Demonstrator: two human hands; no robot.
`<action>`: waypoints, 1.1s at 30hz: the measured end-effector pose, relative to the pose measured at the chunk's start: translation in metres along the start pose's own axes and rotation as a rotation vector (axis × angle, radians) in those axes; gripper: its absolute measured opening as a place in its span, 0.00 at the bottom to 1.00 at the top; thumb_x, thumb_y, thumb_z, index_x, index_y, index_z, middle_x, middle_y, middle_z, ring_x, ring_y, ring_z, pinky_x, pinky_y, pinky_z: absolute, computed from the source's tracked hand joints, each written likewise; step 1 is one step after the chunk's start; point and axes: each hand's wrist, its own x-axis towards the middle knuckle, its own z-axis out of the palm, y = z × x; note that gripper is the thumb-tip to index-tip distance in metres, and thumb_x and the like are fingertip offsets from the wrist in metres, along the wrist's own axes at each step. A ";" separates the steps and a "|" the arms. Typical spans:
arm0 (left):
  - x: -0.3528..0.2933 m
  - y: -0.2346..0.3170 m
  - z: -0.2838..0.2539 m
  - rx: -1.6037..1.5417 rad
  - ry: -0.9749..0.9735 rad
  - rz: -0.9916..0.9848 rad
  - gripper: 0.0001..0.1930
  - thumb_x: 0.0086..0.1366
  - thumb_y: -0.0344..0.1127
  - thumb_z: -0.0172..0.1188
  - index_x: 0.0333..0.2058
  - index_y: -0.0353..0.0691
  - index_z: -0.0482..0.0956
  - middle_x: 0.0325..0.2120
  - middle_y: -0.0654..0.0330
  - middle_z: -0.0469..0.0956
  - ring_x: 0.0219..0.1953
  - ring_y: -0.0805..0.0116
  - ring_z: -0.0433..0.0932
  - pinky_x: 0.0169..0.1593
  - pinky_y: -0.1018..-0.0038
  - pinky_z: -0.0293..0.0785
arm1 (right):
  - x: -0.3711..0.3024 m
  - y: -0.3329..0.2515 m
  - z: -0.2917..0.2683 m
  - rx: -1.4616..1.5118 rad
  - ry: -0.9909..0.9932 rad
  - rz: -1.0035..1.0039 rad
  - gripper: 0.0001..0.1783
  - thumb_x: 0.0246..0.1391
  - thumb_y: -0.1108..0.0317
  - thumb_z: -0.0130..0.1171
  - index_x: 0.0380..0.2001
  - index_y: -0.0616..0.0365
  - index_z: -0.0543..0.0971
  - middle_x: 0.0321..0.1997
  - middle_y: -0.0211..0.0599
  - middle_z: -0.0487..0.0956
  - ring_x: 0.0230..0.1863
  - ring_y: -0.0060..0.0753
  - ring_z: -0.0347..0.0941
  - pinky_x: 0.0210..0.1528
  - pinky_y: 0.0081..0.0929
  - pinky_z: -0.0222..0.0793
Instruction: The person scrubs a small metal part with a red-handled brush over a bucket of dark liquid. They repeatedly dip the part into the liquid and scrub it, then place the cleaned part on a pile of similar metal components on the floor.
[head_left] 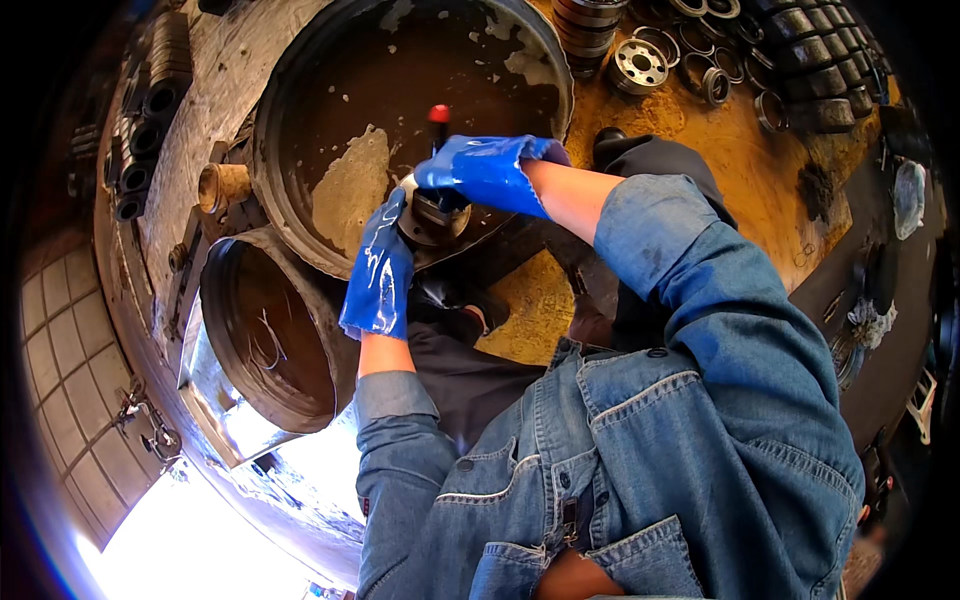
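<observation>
Over a large round basin (265, 160) of dark brown liquid, both my hands wear glossy blue rubber gloves. My left hand (382, 265) is closed on the near left edge of a round metal part (432, 232), a flanged piece with a dark opening. My right hand (475, 172) is wrapped round a dark-handled tool with a red end (439, 114), which sticks up above the fist. The tool's lower end is hidden by the glove and the part, so I cannot tell its kind. The right fist sits just above the metal part.
A smaller drum (330, 320) of brown liquid with a thin wire loop stands to the left. Beyond it are a rusty cylinder (224, 187) and stacked dark tubes (145, 140). At far right lie metal rings (715, 85), a holed wheel-like disc (640, 66) and rows of dark cylinders (810, 60).
</observation>
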 end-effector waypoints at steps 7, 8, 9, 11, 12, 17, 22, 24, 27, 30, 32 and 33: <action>0.008 0.001 0.002 -0.175 -0.016 -0.147 0.20 0.75 0.41 0.61 0.57 0.32 0.80 0.47 0.53 0.84 0.47 0.63 0.82 0.52 0.69 0.78 | 0.025 -0.029 0.025 -0.886 -0.078 0.040 0.16 0.57 0.52 0.63 0.39 0.49 0.88 0.38 0.40 0.88 0.42 0.45 0.86 0.42 0.39 0.81; 0.006 0.002 0.002 -0.134 -0.028 -0.106 0.19 0.76 0.40 0.60 0.57 0.32 0.80 0.47 0.53 0.84 0.48 0.63 0.82 0.53 0.69 0.78 | 0.022 -0.033 0.023 -0.903 -0.082 0.018 0.16 0.57 0.52 0.63 0.40 0.47 0.88 0.39 0.37 0.88 0.42 0.44 0.86 0.43 0.39 0.81; 0.003 0.002 0.002 -0.099 -0.035 -0.071 0.19 0.76 0.40 0.60 0.57 0.32 0.80 0.47 0.53 0.84 0.48 0.63 0.82 0.53 0.69 0.78 | 0.017 -0.036 0.018 -0.921 -0.086 -0.002 0.15 0.57 0.52 0.63 0.41 0.45 0.88 0.40 0.34 0.89 0.42 0.43 0.86 0.43 0.38 0.82; -0.001 0.003 -0.002 -0.027 -0.031 0.009 0.18 0.76 0.38 0.60 0.57 0.32 0.80 0.47 0.54 0.84 0.48 0.62 0.82 0.53 0.70 0.78 | 0.007 -0.032 0.011 -0.954 -0.001 -0.031 0.14 0.57 0.52 0.63 0.41 0.42 0.88 0.40 0.34 0.88 0.43 0.43 0.86 0.45 0.41 0.82; -0.003 0.001 -0.007 0.024 -0.029 0.066 0.18 0.76 0.38 0.59 0.57 0.32 0.80 0.47 0.54 0.84 0.49 0.62 0.82 0.53 0.70 0.78 | 0.004 -0.031 0.003 -0.961 0.012 0.036 0.14 0.57 0.51 0.63 0.41 0.43 0.88 0.41 0.34 0.88 0.43 0.43 0.86 0.45 0.42 0.82; -0.012 0.001 -0.012 0.667 -0.080 0.578 0.16 0.76 0.36 0.59 0.56 0.32 0.81 0.47 0.55 0.84 0.50 0.64 0.82 0.55 0.71 0.77 | -0.005 0.001 -0.022 -1.128 -0.046 0.140 0.12 0.57 0.55 0.63 0.41 0.42 0.88 0.42 0.37 0.88 0.44 0.46 0.86 0.43 0.45 0.82; -0.020 0.021 0.010 0.015 -0.094 0.133 0.18 0.74 0.40 0.63 0.53 0.32 0.83 0.45 0.58 0.84 0.48 0.68 0.81 0.54 0.74 0.76 | -0.001 0.011 -0.008 -1.212 -0.180 -0.555 0.14 0.61 0.57 0.58 0.47 0.43 0.85 0.34 0.39 0.86 0.37 0.49 0.85 0.39 0.47 0.81; -0.005 0.013 0.006 -0.077 -0.049 -0.035 0.19 0.73 0.43 0.64 0.52 0.32 0.84 0.44 0.58 0.84 0.47 0.69 0.82 0.53 0.75 0.77 | 0.008 0.004 0.009 -1.112 -0.143 -0.545 0.15 0.62 0.58 0.58 0.49 0.45 0.83 0.33 0.41 0.86 0.35 0.50 0.85 0.39 0.47 0.80; -0.001 0.010 0.005 -0.027 -0.003 -0.048 0.20 0.74 0.45 0.64 0.52 0.32 0.84 0.44 0.60 0.85 0.44 0.72 0.81 0.49 0.77 0.76 | 0.010 0.001 0.021 -1.092 -0.044 -0.388 0.15 0.62 0.57 0.60 0.50 0.46 0.81 0.31 0.47 0.84 0.34 0.50 0.85 0.41 0.44 0.80; -0.022 0.035 0.027 -0.074 -0.094 0.022 0.21 0.74 0.44 0.63 0.54 0.31 0.84 0.44 0.61 0.85 0.44 0.73 0.80 0.50 0.76 0.76 | 0.001 -0.004 0.013 -0.894 -0.002 -0.265 0.20 0.60 0.49 0.63 0.47 0.50 0.83 0.30 0.51 0.83 0.38 0.50 0.85 0.44 0.43 0.79; -0.020 0.035 0.027 0.057 -0.013 -0.040 0.21 0.74 0.43 0.62 0.55 0.31 0.83 0.46 0.59 0.84 0.48 0.72 0.79 0.54 0.78 0.74 | 0.003 -0.006 0.012 -0.578 0.141 -0.064 0.22 0.59 0.47 0.63 0.43 0.55 0.84 0.34 0.53 0.84 0.39 0.49 0.84 0.44 0.42 0.78; -0.020 0.036 0.026 0.123 0.030 -0.072 0.21 0.74 0.42 0.62 0.55 0.30 0.83 0.47 0.58 0.84 0.49 0.72 0.78 0.56 0.78 0.73 | 0.003 -0.012 0.012 -0.416 0.207 0.034 0.23 0.59 0.47 0.64 0.42 0.57 0.84 0.36 0.53 0.85 0.39 0.49 0.84 0.44 0.41 0.78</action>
